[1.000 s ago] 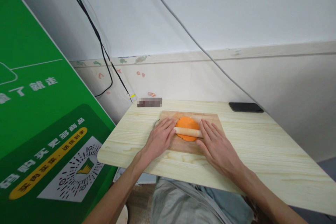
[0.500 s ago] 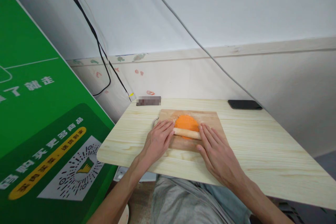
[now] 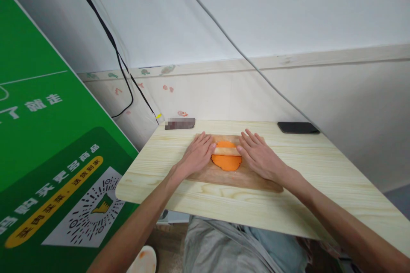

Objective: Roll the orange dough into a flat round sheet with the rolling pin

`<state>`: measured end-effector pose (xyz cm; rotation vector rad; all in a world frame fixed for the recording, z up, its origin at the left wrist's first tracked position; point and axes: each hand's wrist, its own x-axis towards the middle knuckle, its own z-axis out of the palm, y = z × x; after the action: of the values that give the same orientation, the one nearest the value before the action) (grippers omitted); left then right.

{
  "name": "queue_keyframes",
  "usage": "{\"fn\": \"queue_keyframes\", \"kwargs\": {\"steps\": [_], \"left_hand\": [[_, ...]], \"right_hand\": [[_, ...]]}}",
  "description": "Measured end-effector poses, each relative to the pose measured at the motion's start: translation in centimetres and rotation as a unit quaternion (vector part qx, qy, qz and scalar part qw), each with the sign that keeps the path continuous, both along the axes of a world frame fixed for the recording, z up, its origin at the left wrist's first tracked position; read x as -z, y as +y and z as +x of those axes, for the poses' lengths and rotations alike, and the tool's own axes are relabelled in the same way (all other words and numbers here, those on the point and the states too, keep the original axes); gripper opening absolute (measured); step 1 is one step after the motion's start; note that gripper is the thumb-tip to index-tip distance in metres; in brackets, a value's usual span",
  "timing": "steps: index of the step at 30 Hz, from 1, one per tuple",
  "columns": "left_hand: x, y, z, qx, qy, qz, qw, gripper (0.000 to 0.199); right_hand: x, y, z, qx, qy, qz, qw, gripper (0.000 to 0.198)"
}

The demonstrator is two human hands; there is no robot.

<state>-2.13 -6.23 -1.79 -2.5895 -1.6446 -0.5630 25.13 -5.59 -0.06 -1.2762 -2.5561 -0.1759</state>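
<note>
1. The orange sheet point(image 3: 226, 164) lies flat on the wooden board point(image 3: 237, 181).
2. Across it lies the rolling pin point(image 3: 226, 151).
3. Left hand point(image 3: 197, 152) and right hand point(image 3: 261, 155) cover its ends, fingers extended, palms down.
4. The board rests on the table point(image 3: 320, 170), near a black phone point(image 3: 298, 128).

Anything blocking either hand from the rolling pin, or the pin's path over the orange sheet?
Nothing visible: left hand and right hand cover both ends of the rolling pin, whose middle lies across the orange sheet.
</note>
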Motion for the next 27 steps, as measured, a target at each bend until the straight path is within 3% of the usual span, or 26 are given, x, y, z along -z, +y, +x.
{"fn": "queue_keyframes", "kwargs": {"steps": [3,7,9,13,17,23,27], "left_hand": [[-0.4,0.7,0.0,-0.025,0.001,-0.005,1.000,0.054],[-0.6,2.4,0.1,-0.084,-0.008,0.000,0.996,0.051],[-0.7,3.7,0.1,-0.076,-0.004,-0.012,0.997,0.050],[-1.1,6.6,0.3,-0.014,0.007,-0.046,0.999,0.049],[-1.1,8.6,0.7,0.001,0.022,-0.055,0.998,0.047],[0.1,7.9,0.9,-0.031,0.030,-0.089,0.995,0.061],[0.3,7.0,1.0,-0.081,0.002,-0.131,0.988,0.071]], "right_hand": [[-0.9,0.8,0.1,0.006,-0.003,-0.041,0.999,0.063],[-1.7,2.1,-0.4,0.087,-0.016,-0.049,0.995,0.053],[-2.0,3.3,-0.8,0.108,-0.018,-0.055,0.992,0.050],[-1.8,5.9,-1.4,0.070,-0.038,-0.072,0.994,0.048],[-1.1,7.2,-1.6,0.059,-0.070,-0.068,0.993,0.049],[0.6,6.9,-1.2,0.035,-0.053,-0.090,0.994,0.055],[1.2,6.3,-1.3,0.090,-0.052,-0.118,0.988,0.063]]}}
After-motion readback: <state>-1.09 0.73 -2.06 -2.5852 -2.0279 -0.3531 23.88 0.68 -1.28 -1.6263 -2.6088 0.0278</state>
